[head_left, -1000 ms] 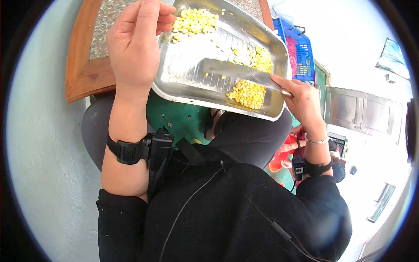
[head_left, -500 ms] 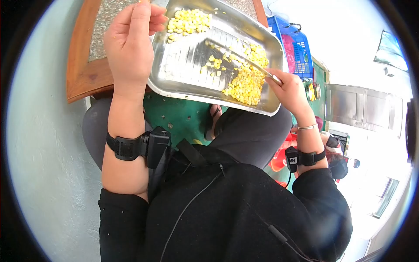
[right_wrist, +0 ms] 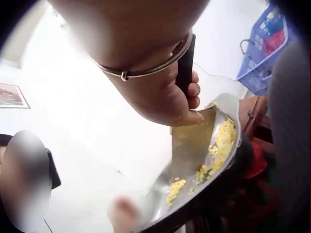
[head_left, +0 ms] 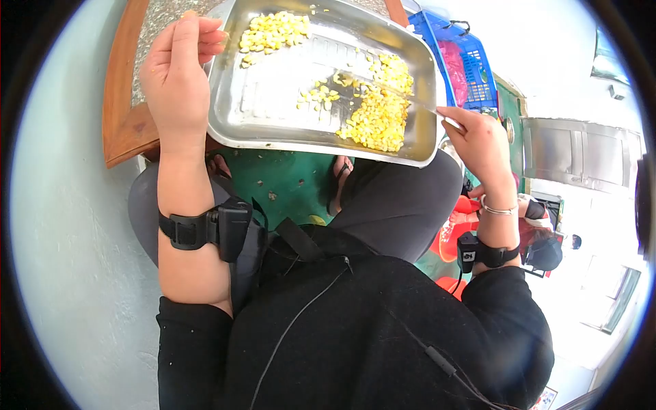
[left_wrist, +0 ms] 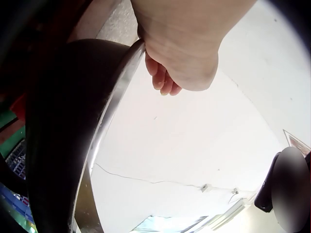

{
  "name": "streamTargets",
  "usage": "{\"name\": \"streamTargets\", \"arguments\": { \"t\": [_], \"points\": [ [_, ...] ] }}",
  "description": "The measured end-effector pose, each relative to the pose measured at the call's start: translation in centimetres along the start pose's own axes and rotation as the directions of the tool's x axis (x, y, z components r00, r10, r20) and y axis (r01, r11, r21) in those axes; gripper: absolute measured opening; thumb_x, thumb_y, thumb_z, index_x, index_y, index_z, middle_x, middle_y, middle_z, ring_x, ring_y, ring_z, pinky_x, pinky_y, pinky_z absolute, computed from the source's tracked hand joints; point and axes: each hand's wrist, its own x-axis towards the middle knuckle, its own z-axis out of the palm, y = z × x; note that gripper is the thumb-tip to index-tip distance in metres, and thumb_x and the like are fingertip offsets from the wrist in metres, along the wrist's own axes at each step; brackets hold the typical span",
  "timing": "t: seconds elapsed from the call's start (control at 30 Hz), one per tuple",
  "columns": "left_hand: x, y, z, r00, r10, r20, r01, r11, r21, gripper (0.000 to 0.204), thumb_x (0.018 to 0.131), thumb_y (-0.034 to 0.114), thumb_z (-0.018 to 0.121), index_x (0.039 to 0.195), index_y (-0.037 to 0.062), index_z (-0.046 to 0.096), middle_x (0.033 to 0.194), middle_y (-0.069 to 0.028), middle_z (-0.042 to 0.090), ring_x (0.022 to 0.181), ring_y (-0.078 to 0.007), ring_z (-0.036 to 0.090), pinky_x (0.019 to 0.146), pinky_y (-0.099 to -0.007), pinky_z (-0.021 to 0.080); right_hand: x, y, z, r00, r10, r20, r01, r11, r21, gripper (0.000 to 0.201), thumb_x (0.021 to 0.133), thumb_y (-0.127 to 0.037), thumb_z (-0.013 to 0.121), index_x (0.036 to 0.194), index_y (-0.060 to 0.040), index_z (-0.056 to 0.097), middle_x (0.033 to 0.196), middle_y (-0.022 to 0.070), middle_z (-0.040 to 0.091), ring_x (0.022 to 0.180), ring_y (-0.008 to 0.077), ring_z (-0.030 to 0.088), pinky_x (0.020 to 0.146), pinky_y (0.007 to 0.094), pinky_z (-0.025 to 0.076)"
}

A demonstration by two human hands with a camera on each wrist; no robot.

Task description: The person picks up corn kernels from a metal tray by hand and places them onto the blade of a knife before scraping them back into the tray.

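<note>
A metal tray (head_left: 287, 146) holds yellow corn kernels. One heap of kernels (head_left: 275, 31) lies at its far left, a bigger heap (head_left: 376, 123) at the right, with a few loose ones between. My right hand (head_left: 484, 147) grips a broad-bladed knife (right_wrist: 192, 141) by its dark handle. The blade stands on edge in the tray, reaching in among the right-hand kernels. At the tray's left rim is my left hand (head_left: 179, 89), raised, its thumb extended and its fingers loosely bent. In the left wrist view those fingers (left_wrist: 163, 82) show just beside the rim.
Under the tray's far side is a wood-edged table (head_left: 123, 130) with a speckled top. A blue crate (head_left: 461, 58) with pink plastic inside stands beyond the right end. Red basins (head_left: 447, 236) and another person (head_left: 540, 239) are on the right. A wall (head_left: 75, 225) runs along the left.
The knife has swept across the right side of the tray, and the two right-hand heaps now run together. The tray and my left hand have shifted left in the head view.
</note>
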Motion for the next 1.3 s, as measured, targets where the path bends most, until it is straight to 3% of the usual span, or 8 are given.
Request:
{"name": "streamTargets", "arguments": {
  "t": [0.27, 0.4, 0.47, 0.7, 0.97, 1.07, 1.13, 1.3],
  "points": [
    [0.7, 1.2, 0.2, 0.972, -0.112, 0.206, 0.057, 0.966, 0.254, 0.029, 0.094, 0.024, 0.052, 0.098, -0.0015, 0.065, 0.091, -0.007, 0.065, 0.084, -0.0139, 0.059, 0.078, -0.0269, 0.046, -1.3, 1.3, 0.7, 0.984, 0.165, -0.062, -0.099, 0.806, 0.584, 0.018, 0.08, -0.013, 0.067, 0.096, -0.0053, 0.068, 0.059, 0.0075, 0.051, 0.055, 0.0092, 0.049, 0.054, 0.0263, 0.041],
    [-0.1, 3.3, 1.4, 0.829, -0.255, 0.498, -0.058, 0.846, 0.53, 0.025, 0.088, 0.016, 0.061, 0.106, -0.0008, 0.063, 0.094, -0.0051, 0.065, 0.083, -0.0109, 0.058, 0.075, -0.0243, 0.047, 1.1, 0.4, 3.5, 0.953, 0.16, -0.257, 0.14, 0.518, 0.844, 0.017, 0.085, -0.016, 0.064, 0.084, 0.0001, 0.061, 0.057, -0.0028, 0.048, 0.055, 0.0047, 0.042, 0.051, 0.0229, 0.036],
    [-1.3, 4.8, 2.7, 0.677, -0.436, 0.593, -0.114, 0.734, 0.669, 0.031, 0.081, 0.011, 0.067, 0.11, 0.0013, 0.061, 0.097, -0.0066, 0.063, 0.082, -0.0135, 0.058, 0.074, -0.0266, 0.048, 1.8, -0.1, 4.1, 0.983, 0.13, -0.129, 0.107, 0.165, 0.981, 0.021, 0.088, -0.018, 0.063, 0.076, -0.0032, 0.056, 0.057, -0.0058, 0.046, 0.052, 0.0024, 0.041, 0.048, 0.0199, 0.033],
    [-2.0, 4.2, 6.5, 0.521, -0.63, 0.577, -0.448, 0.374, 0.812, 0.039, 0.076, 0.008, 0.07, 0.113, 0.0043, 0.06, 0.09, -0.0089, 0.064, 0.078, -0.018, 0.061, 0.071, -0.0295, 0.05, 1.5, 0.0, 6.0, 0.991, 0.065, -0.119, 0.135, -0.392, 0.91, 0.025, 0.089, -0.019, 0.062, 0.071, -0.0083, 0.049, 0.056, -0.0037, 0.047, 0.048, 0.0027, 0.043, 0.046, 0.0187, 0.033],
    [-1.7, 0.8, 10.7, 0.409, -0.786, 0.463, -0.592, 0.157, 0.791, 0.025, 0.075, 0.006, 0.069, 0.098, 0.0016, 0.06, 0.084, -0.0066, 0.061, 0.077, -0.0158, 0.06, 0.069, -0.0287, 0.048, 0.5, 1.3, 6.5, 0.991, 0.051, -0.12, 0.129, -0.498, 0.857, 0.023, 0.089, -0.02, 0.062, 0.073, -0.0084, 0.05, 0.059, -0.0032, 0.048, 0.049, 0.0039, 0.043, 0.046, 0.0193, 0.035],
    [-2.8, -0.5, 12.3, 0.308, -0.789, 0.531, -0.447, 0.373, 0.813, 0.019, 0.078, 0.006, 0.068, 0.094, 0.0016, 0.059, 0.081, -0.0022, 0.06, 0.078, -0.0113, 0.058, 0.069, -0.0257, 0.047, 0.7, 1.9, 7.3, 0.993, 0.073, -0.092, 0.117, -0.5, 0.858, 0.025, 0.09, -0.019, 0.061, 0.071, -0.0096, 0.048, 0.058, -0.0029, 0.046, 0.048, 0.0048, 0.042, 0.046, 0.0196, 0.035],
    [-4.2, -0.3, 13.7, 0.22, -0.718, 0.661, -0.081, 0.661, 0.746, 0.019, 0.077, 0.007, 0.067, 0.093, 0.0008, 0.061, 0.081, -0.0051, 0.064, 0.074, -0.014, 0.06, 0.067, -0.027, 0.048, 0.9, 2.5, 7.6, 0.994, 0.071, -0.078, 0.104, -0.523, 0.846, 0.025, 0.09, -0.02, 0.061, 0.071, -0.0096, 0.048, 0.058, -0.0029, 0.047, 0.048, 0.0048, 0.042, 0.046, 0.0196, 0.036],
    [-0.9, -0.6, 12.7, 0.521, -0.57, 0.636, -0.421, 0.476, 0.772, 0.015, 0.08, 0.007, 0.063, 0.093, -0.0006, 0.061, 0.079, -0.0064, 0.064, 0.073, -0.0143, 0.061, 0.067, -0.0272, 0.049, 0.8, 3.4, 8.3, 0.991, 0.104, -0.086, 0.128, -0.527, 0.84, 0.023, 0.09, -0.021, 0.061, 0.074, -0.0095, 0.049, 0.058, -0.0029, 0.048, 0.048, 0.0047, 0.043, 0.046, 0.0198, 0.036]
  ]
}}
